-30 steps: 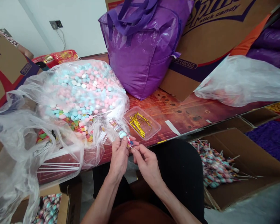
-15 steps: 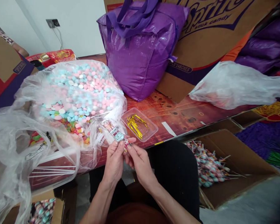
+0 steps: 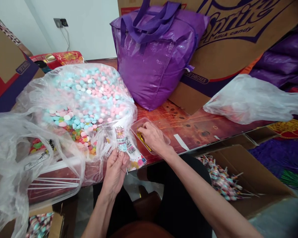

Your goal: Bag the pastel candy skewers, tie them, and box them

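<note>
My left hand pinches the gathered neck of a small clear candy packet, which stands up above the fingers with printing and pale blue candy showing. To the right, my right hand reaches into a clear plastic tray, its fingers curled down and closed on the gold twist ties lying there. The hand hides part of the tray, and the fingertips are only partly visible. Flat printed bags lie on the table just right of the packet.
A large clear bag of pink and blue candies covers the table's left. Behind stand a purple bag and a candy carton. White sticks lie front left. A carton of wrapped lollipops is low on the right.
My right hand has left the packet and moved right into the tray of twist ties. My left hand keeps the packet, now more upright, and the flat printed bags have come into view.
</note>
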Available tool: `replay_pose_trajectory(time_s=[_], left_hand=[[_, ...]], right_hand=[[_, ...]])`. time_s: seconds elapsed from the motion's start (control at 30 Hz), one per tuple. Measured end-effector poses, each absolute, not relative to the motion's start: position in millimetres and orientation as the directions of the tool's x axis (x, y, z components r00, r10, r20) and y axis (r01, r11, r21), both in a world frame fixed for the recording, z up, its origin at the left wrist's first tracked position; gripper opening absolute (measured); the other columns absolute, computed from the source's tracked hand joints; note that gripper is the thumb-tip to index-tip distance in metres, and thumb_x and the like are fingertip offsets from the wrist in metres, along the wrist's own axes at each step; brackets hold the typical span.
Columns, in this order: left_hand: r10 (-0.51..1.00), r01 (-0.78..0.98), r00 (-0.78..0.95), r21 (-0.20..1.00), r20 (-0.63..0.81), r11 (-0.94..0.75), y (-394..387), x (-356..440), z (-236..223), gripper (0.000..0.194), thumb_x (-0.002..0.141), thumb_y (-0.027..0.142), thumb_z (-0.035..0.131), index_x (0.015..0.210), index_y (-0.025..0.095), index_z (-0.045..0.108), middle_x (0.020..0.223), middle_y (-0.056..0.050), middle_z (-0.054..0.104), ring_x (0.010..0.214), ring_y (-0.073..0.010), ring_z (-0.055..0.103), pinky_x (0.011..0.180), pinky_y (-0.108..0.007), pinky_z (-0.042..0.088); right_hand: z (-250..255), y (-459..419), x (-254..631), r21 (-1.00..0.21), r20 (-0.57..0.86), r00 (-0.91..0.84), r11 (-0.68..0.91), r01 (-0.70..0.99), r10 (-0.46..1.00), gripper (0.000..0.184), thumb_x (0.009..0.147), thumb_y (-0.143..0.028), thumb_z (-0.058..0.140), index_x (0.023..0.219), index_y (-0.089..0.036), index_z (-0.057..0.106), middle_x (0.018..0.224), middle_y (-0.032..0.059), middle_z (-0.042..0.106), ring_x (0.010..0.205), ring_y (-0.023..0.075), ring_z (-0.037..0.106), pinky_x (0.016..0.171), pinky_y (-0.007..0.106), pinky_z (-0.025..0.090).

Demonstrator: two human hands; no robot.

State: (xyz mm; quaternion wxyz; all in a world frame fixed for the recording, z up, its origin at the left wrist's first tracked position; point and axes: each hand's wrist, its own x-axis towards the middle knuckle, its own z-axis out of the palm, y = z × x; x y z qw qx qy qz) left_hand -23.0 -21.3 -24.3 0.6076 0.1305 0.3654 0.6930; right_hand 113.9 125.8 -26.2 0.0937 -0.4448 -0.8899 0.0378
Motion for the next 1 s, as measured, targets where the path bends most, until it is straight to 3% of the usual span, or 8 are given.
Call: replay_pose_trajectory(time_s=[0.1, 0.27, 0.33, 0.43, 0.57, 0.67, 0.77, 1.0], left_hand=[[0.937, -0.767, -0.222, 0.642, -0.271, 0.004, -19.8, -21.8, -27.2, 0.033, 0.077, 0.029, 0.081, 0.078, 0.019, 0.050, 0.063, 0.007, 0.043, 0.054, -0.0059, 0.032, 0.055, -0.018, 0.034], [0.920, -0.794, -0.238, 0.607, -0.312, 0.000, -14.2, -27.8, -31.0, 0.036, 0.072, 0.027, 0.084, 0.079, 0.018, 0.051, 0.065, 0.006, 0.050, 0.050, -0.0026, 0.032, 0.055, -0.017, 0.036], [0.914, -0.785, -0.247, 0.620, -0.321, 0.006, -12.1, -27.4, -31.5, 0.035, 0.071, 0.027, 0.085, 0.079, 0.017, 0.052, 0.067, 0.005, 0.054, 0.049, -0.0017, 0.032, 0.052, -0.016, 0.033], [0.917, -0.756, -0.243, 0.654, -0.317, 0.026, -9.2, -21.7, -30.2, 0.036, 0.071, 0.029, 0.084, 0.078, 0.017, 0.052, 0.067, 0.004, 0.053, 0.049, -0.0013, 0.030, 0.048, -0.015, 0.026], [0.903, -0.690, -0.287, 0.723, -0.319, 0.036, -4.9, -7.5, -27.4, 0.038, 0.071, 0.035, 0.083, 0.080, 0.018, 0.050, 0.064, 0.005, 0.051, 0.048, -0.0021, 0.028, 0.046, -0.015, 0.021], [0.893, -0.646, -0.332, 0.763, -0.304, 0.020, -2.3, 4.8, -26.7, 0.035, 0.076, 0.037, 0.077, 0.093, 0.022, 0.050, 0.064, 0.007, 0.052, 0.047, -0.0040, 0.031, 0.046, -0.016, 0.022], [0.906, -0.627, -0.316, 0.779, -0.283, 0.024, -2.2, 15.0, -27.1, 0.032, 0.079, 0.035, 0.074, 0.095, 0.025, 0.048, 0.065, 0.007, 0.052, 0.049, -0.0053, 0.036, 0.047, -0.016, 0.025], [0.954, -0.619, -0.219, 0.785, -0.207, 0.028, -10.7, 22.1, -29.7, 0.025, 0.082, 0.028, 0.072, 0.094, 0.025, 0.050, 0.071, 0.006, 0.053, 0.060, -0.0074, 0.045, 0.056, -0.017, 0.035]], right_hand=[[-33.7, 137.2, 112.4, -0.080, 0.109, -0.679, 0.687, 0.722, 0.726, 0.024, 0.098, -0.015, 0.047, 0.095, -0.019, 0.071, 0.099, 0.0111, 0.062, 0.095, 0.0238, 0.052, 0.082, 0.033, 0.039], [-36.4, 140.5, 122.3, -0.136, 0.155, -0.662, 0.680, 0.721, 0.733, 0.024, 0.097, -0.013, 0.047, 0.094, -0.018, 0.070, 0.100, 0.0114, 0.063, 0.093, 0.0225, 0.054, 0.082, 0.032, 0.041], [-37.3, 139.4, 127.6, -0.300, 0.266, -0.568, 0.627, 0.719, 0.779, 0.024, 0.096, -0.015, 0.047, 0.089, -0.018, 0.070, 0.095, 0.0101, 0.064, 0.091, 0.0218, 0.056, 0.082, 0.032, 0.043], [-35.1, 130.0, 133.5, -0.705, 0.379, -0.273, 0.467, 0.534, 0.884, 0.015, 0.091, -0.021, 0.055, 0.083, -0.019, 0.067, 0.082, 0.0043, 0.066, 0.078, 0.0185, 0.060, 0.076, 0.031, 0.047], [-20.4, 95.9, 132.9, -0.978, 0.185, -0.054, 0.189, 0.086, 0.981, 0.019, 0.083, -0.030, 0.066, 0.098, -0.019, 0.063, 0.071, -0.0024, 0.063, 0.057, 0.0132, 0.059, 0.055, 0.025, 0.047], [-10.8, 61.8, 124.8, -0.992, 0.079, -0.096, 0.068, -0.107, 0.992, 0.028, 0.081, -0.029, 0.069, 0.107, -0.020, 0.063, 0.068, -0.0036, 0.065, 0.054, 0.0125, 0.061, 0.052, 0.024, 0.048], [-13.8, 34.2, 114.1, -0.982, 0.012, -0.067, 0.000, -0.188, 0.998, 0.017, 0.080, -0.029, 0.071, 0.093, -0.019, 0.066, 0.067, -0.0016, 0.068, 0.056, 0.0134, 0.063, 0.052, 0.024, 0.050], [-33.9, 12.8, 111.7, -0.995, 0.087, 0.063, 0.090, -0.052, 0.994, 0.009, 0.083, -0.028, 0.071, 0.081, -0.019, 0.070, 0.073, 0.0010, 0.070, 0.066, 0.0153, 0.066, 0.063, 0.026, 0.054]])
